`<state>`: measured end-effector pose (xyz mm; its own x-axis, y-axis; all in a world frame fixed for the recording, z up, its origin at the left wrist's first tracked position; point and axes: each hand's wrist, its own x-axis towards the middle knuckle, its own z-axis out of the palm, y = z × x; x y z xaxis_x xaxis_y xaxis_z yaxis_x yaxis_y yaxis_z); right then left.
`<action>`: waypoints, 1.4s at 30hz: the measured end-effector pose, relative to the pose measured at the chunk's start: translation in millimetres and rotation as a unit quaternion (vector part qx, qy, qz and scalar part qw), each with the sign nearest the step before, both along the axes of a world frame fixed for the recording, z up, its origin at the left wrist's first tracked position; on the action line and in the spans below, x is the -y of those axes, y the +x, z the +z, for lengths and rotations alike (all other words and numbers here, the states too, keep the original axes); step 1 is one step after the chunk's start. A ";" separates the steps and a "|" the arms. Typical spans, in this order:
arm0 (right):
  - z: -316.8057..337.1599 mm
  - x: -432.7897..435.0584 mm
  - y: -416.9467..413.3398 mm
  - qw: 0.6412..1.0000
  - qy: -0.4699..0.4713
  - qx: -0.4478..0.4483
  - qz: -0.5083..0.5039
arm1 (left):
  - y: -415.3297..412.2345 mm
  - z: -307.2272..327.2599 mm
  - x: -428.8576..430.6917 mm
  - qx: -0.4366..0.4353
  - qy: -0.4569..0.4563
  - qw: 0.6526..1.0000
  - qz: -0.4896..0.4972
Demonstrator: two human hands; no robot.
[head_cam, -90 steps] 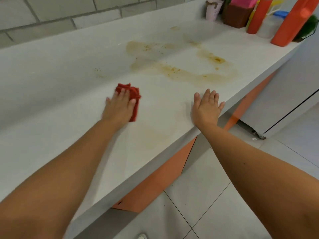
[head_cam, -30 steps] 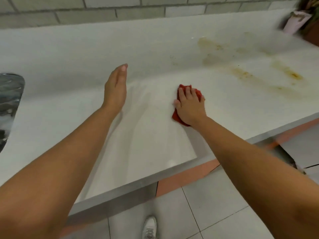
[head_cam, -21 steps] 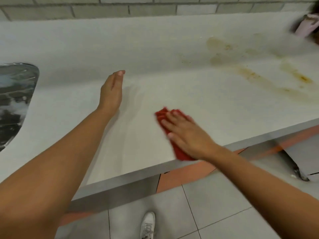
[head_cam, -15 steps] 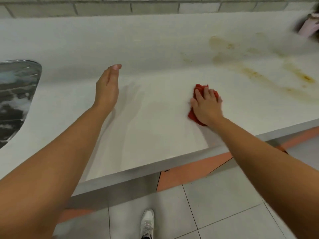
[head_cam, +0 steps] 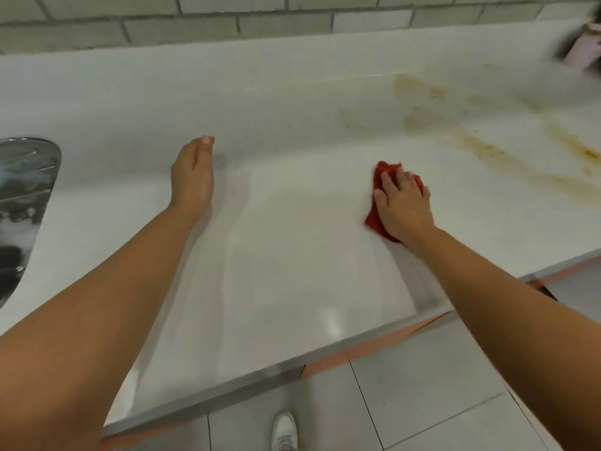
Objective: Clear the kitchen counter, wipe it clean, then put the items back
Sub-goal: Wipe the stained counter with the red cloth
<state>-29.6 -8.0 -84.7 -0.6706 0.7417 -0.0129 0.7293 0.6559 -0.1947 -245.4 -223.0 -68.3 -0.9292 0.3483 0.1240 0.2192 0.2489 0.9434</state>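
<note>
Head view, wide angle.

- Right hand (head_cam: pixel 403 203): palm down, fingers straight and flat, pressing the rag (head_cam: pixel 384 172) onto the counter (head_cam: pixel 292 242). No curl round the cloth. The red rag shows past the fingertips at 12 o'clock and along the thumb side at 8 o'clock.
- Left hand (head_cam: pixel 192 177): flat and edge-on, fingers straight and together, holding nothing. It is at 9 o'clock of the rag, well apart. Cannot tell whether its lower edge touches the surface.
- Rag position: right of mid-counter, about midway between the back wall (head_cam: pixel 227 24) and the front edge (head_cam: pixel 227 390).
- Open room: bare white surface between the two hands, and from both hands toward 6 o'clock down to the front edge.
- Stain (head_cam: pixel 487 151): yellow-brown streaks from 1 to 3 o'clock of the rag, near it but not touching. The streaks run toward the frame's right border.
- Edges: the front edge runs diagonally, low at 7 o'clock and higher at 3 o'clock, with orange panels below it. The sink (head_cam: pixel 22 190) rim cuts into the counter at 9 o'clock of the left hand, well apart.
- Cup (head_cam: pixel 582 50): pink, blurred, at the far 1 o'clock corner against the wall.
- Floor (head_cam: pixel 422 385): grey tiles. One white shoe (head_cam: pixel 284 431) at 6 o'clock, just in front of the counter edge.
</note>
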 end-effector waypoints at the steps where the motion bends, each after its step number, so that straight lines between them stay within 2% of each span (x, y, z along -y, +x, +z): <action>1: -1.6 2.5 -20.1 0.999 0.001 0.016 -0.037 | -8.5 -0.6 -1.5 -0.005 0.004 1.000 0.011; 3: -4.3 33.3 -64.4 1.000 0.006 0.020 -0.013 | -23.3 -0.1 -8.3 -0.008 0.008 1.000 0.025; 5: -8.0 79.7 -102.0 0.993 0.009 -0.010 0.121 | -34.1 0.7 -18.9 -0.014 0.003 1.000 0.023; 7: -5.5 109.8 -123.2 0.968 -0.023 -0.025 0.247 | -39.5 0.7 -31.3 -0.038 -0.028 0.999 0.002; 9: -0.8 97.4 -134.2 0.954 -0.042 -0.025 0.296 | -44.3 0.5 -44.3 -0.054 -0.051 0.997 -0.023; 12: 1.1 29.2 -128.8 0.970 -0.033 -0.038 0.237 | -56.0 0.3 -59.2 -0.048 -0.042 0.998 -0.029; 16: 0.7 -67.9 -74.0 0.998 -0.018 -0.033 0.048 | -72.2 -1.5 -72.9 -0.036 -0.050 0.998 -0.035; 18: -1.3 -76.8 -61.0 0.999 -0.015 -0.019 -0.029 | -78.0 -1.7 -79.2 -0.042 -0.051 0.997 -0.034; 19: -4.9 -66.2 -66.1 0.999 0.003 -0.012 -0.037 | -81.1 -1.9 -82.9 -0.044 -0.049 0.997 -0.034; 21: -8.9 -24.9 -87.9 0.999 0.026 -0.028 0.038 | -86.4 -2.5 -92.5 -0.042 -0.041 0.998 -0.033; 23: -8.5 17.7 -108.8 0.982 0.014 -0.044 0.181 | -86.5 -4.2 -104.4 -0.038 -0.039 0.998 -0.033; 26: -3.4 15.5 -129.7 0.960 -0.021 -0.021 0.278 | -83.6 -6.8 -119.9 -0.053 -0.053 0.997 -0.032; 28: -0.5 -20.6 -139.5 0.961 -0.030 -0.024 0.273 | -84.1 -7.4 -127.2 -0.060 -0.054 0.996 -0.022; 31: -2.6 -74.0 -136.3 0.979 -0.041 -0.022 0.199 | -86.7 -10.9 -132.9 -0.058 -0.048 0.997 -0.002; 34: -6.0 -72.0 -108.7 0.992 -0.005 -0.019 0.128 | -87.1 -16.6 -134.8 -0.066 -0.057 0.996 0.020; 36: -8.0 -45.2 -89.9 0.985 0.005 -0.022 0.173 | -88.1 -19.2 -135.2 -0.070 -0.066 0.995 0.029; 39: -2.0 -34.3 -72.5 0.951 -0.035 -0.047 0.305 | -87.9 -20.2 -137.2 -0.075 -0.079 0.994 0.027; 40: -0.1 -48.3 -73.6 0.948 -0.045 -0.044 0.313 | -87.5 -19.9 -137.6 -0.076 -0.083 0.993 0.026; 42: -0.7 -89.4 -88.4 0.962 -0.045 -0.048 0.267 | -86.5 -20.0 -137.6 -0.079 -0.087 0.993 0.025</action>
